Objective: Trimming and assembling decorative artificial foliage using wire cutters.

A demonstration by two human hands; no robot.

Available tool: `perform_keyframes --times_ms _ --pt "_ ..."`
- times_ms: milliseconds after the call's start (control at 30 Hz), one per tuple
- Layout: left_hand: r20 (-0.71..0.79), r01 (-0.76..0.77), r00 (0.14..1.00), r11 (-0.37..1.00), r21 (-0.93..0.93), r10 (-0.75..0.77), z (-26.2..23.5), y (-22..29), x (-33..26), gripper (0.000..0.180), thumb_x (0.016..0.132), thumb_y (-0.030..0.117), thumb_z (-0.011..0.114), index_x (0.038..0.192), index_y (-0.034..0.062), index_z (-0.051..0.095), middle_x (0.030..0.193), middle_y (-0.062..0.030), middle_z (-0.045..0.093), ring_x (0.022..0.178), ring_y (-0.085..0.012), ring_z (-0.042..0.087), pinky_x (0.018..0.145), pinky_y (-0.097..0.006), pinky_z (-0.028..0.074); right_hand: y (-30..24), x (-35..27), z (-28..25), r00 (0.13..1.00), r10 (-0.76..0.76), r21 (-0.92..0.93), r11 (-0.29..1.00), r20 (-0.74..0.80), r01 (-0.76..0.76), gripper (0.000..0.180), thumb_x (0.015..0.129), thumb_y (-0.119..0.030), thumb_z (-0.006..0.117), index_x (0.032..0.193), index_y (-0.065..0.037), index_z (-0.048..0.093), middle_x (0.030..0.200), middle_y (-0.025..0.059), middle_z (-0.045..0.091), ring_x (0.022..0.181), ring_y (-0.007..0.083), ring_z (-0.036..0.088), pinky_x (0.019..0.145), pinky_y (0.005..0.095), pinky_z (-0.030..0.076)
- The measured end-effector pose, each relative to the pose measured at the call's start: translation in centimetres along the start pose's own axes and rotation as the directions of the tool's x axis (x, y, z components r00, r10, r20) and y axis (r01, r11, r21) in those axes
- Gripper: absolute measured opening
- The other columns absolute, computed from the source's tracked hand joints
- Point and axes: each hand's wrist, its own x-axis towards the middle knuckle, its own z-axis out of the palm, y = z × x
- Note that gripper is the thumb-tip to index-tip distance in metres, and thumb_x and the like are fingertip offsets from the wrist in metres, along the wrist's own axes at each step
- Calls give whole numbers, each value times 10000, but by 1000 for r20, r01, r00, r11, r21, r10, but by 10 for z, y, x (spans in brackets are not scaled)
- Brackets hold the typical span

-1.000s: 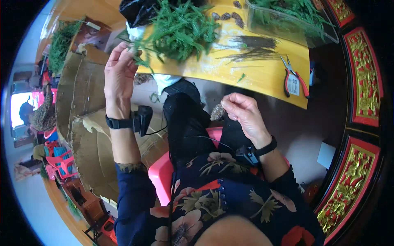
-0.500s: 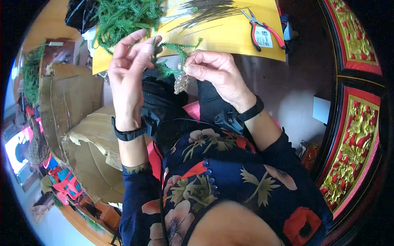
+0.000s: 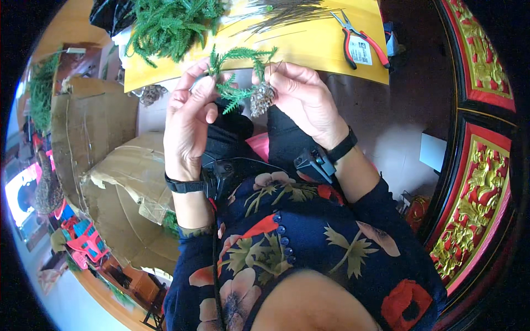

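Note:
A green needled sprig [image 3: 240, 53], bent like a small ring, hangs between my hands above my lap. My left hand [image 3: 190, 107] pinches its left end between thumb and fingers. At its right end hangs a brown pine cone [image 3: 261, 101]. My right hand [image 3: 303, 96] is closed at the top of the cone, where cone and sprig meet. A thin dark wire shows up by the right fingertips; exactly how it runs is hidden.
Ahead lies a yellow board [image 3: 309, 55] with a heap of green sprigs [image 3: 174, 27], several thin dark wires [image 3: 287, 16] and red-handled pliers [image 3: 361, 39]. Torn cardboard [image 3: 127, 193] stands at left. Carved red-and-gold panels [image 3: 472, 204] line the right.
My left hand has moved right and down, its fingers drawn closer around the sprig. The pine cone has shifted right and up with my right hand.

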Motion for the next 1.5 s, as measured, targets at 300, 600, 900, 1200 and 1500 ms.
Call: perform_keyframes --times_ms 300,600,900,1200,1500 --pt "-136 -52 990 995 -84 40 -11 0 6 280 856 66 575 1123 37 495 886 -94 624 678 -70 543 492 -149 370 -12 2 1 996 36 -1 999 -80 -36 199 912 -139 478 1008 -18 603 1216 151 527 864 108 524 740 235 424" --pt "-179 -53 984 981 -186 20 -20 2 10 252 868 76 559 1107 30 495 914 -97 603 750 -131 559 524 -154 387 -20 5 2 997 -35 -127 991 -62 27 189 926 -145 455 968 -31 598 1193 143 540 822 58 496 686 184 403" --pt "112 134 989 909 -394 -97 -21 -4 14 407 877 173 552 1233 15 434 966 -115 573 804 -163 521 609 -201 421 -16 5 -1 1000 -11 -123 992 -26 8 175 921 -150 470 952 -38 601 1170 122 556 812 49 477 672 179 382" --pt "259 226 959 870 -439 -118 -5 -12 16 553 846 253 602 1294 17 379 886 -89 561 709 -156 493 632 -228 414 -14 6 7 999 -22 -224 975 -44 12 168 899 -140 514 969 -27 617 1149 100 575 776 48 477 674 182 377" --pt "354 143 935 931 -337 -15 14 -21 14 515 865 234 576 1297 28 387 875 -71 545 713 -143 489 647 -226 419 -11 8 8 986 -130 -376 912 109 161 131 862 -104 563 899 -4 640 1113 91 589 888 93 545 817 233 422"
